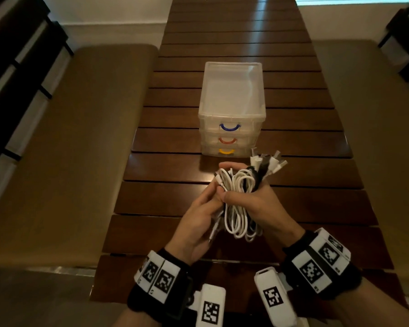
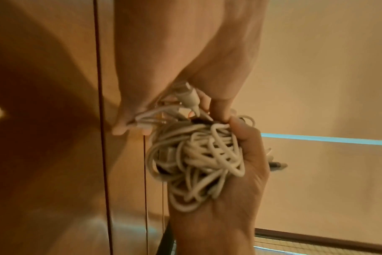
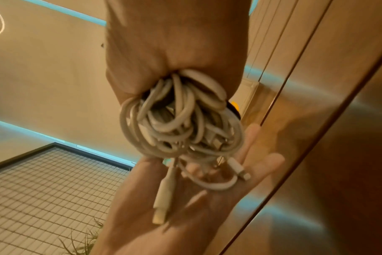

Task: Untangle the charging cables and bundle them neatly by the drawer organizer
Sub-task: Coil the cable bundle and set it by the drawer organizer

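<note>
A tangle of white charging cables [image 1: 237,208] with one dark cable hangs above the table, just in front of the clear drawer organizer [image 1: 232,102]. My right hand [image 1: 260,204] grips the bundle in its fist, and several plug ends [image 1: 268,162] fan out above it. My left hand [image 1: 200,215] lies against the bundle's left side with straight fingers. In the right wrist view loose cable ends [image 3: 164,198] rest across the left hand's palm [image 3: 207,207]. The left wrist view shows the coils [image 2: 199,158] packed in the right hand [image 2: 240,198].
The organizer has three shut drawers with blue, red and yellow handles and stands mid-table on the dark slatted wooden table [image 1: 293,204]. Padded benches run along the left [image 1: 69,149] and right [image 1: 376,138] sides.
</note>
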Action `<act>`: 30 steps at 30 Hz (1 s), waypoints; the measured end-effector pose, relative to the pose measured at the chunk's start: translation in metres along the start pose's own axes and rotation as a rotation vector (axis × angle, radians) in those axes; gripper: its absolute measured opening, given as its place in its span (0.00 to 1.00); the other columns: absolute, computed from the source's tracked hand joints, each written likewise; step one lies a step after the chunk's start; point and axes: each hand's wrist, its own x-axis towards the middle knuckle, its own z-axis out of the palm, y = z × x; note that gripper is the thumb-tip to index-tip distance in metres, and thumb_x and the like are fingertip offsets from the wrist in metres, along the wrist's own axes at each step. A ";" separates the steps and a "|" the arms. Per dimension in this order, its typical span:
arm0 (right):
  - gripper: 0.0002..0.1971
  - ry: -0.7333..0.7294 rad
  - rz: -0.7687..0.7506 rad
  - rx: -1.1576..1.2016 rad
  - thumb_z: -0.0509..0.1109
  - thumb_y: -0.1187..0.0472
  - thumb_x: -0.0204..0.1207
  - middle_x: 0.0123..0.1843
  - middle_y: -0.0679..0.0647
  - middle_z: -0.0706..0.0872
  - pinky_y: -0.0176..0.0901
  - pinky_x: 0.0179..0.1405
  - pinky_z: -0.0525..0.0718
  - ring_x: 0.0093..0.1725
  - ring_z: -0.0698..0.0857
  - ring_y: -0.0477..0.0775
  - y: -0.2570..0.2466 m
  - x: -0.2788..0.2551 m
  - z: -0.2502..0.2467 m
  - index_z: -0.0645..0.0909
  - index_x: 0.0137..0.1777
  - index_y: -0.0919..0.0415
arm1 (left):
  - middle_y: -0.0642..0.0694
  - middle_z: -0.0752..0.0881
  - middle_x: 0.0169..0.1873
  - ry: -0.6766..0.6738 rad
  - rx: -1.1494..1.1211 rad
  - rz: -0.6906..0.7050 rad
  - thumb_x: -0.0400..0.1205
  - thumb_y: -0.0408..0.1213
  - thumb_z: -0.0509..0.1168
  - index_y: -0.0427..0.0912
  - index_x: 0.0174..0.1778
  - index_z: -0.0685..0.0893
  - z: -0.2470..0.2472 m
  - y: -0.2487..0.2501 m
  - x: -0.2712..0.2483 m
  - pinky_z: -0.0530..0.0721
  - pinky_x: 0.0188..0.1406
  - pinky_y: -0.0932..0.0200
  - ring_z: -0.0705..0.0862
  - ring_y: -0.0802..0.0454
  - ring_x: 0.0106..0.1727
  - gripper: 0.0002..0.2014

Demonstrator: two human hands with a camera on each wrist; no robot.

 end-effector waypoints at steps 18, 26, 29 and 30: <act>0.33 -0.160 0.119 -0.081 0.79 0.80 0.64 0.49 0.53 0.89 0.44 0.49 0.88 0.49 0.90 0.51 -0.021 0.010 0.013 0.82 0.67 0.53 | 0.32 0.78 0.72 -0.111 -0.202 -0.075 0.77 0.71 0.49 0.43 0.73 0.79 -0.006 -0.015 -0.011 0.62 0.80 0.35 0.75 0.35 0.75 0.40; 0.29 0.009 0.018 0.019 0.72 0.84 0.61 0.41 0.51 0.84 0.41 0.38 0.85 0.39 0.83 0.45 -0.023 0.003 0.019 0.84 0.63 0.63 | 0.36 0.89 0.57 -0.127 0.372 0.011 0.64 0.63 0.78 0.41 0.65 0.82 0.003 0.000 -0.008 0.88 0.48 0.48 0.88 0.39 0.58 0.39; 0.34 0.047 0.034 0.073 0.73 0.80 0.60 0.48 0.57 0.87 0.43 0.45 0.89 0.45 0.87 0.48 -0.020 -0.002 0.020 0.82 0.68 0.58 | 0.42 0.88 0.60 -0.192 0.466 -0.007 0.66 0.48 0.81 0.47 0.66 0.82 0.001 0.012 -0.004 0.85 0.57 0.53 0.87 0.48 0.62 0.32; 0.36 0.023 0.063 0.100 0.74 0.79 0.62 0.49 0.59 0.88 0.47 0.48 0.89 0.47 0.89 0.52 -0.019 -0.003 0.020 0.80 0.71 0.54 | 0.43 0.87 0.61 -0.211 0.498 -0.012 0.66 0.43 0.81 0.45 0.68 0.80 0.000 0.014 -0.002 0.84 0.59 0.55 0.86 0.51 0.62 0.33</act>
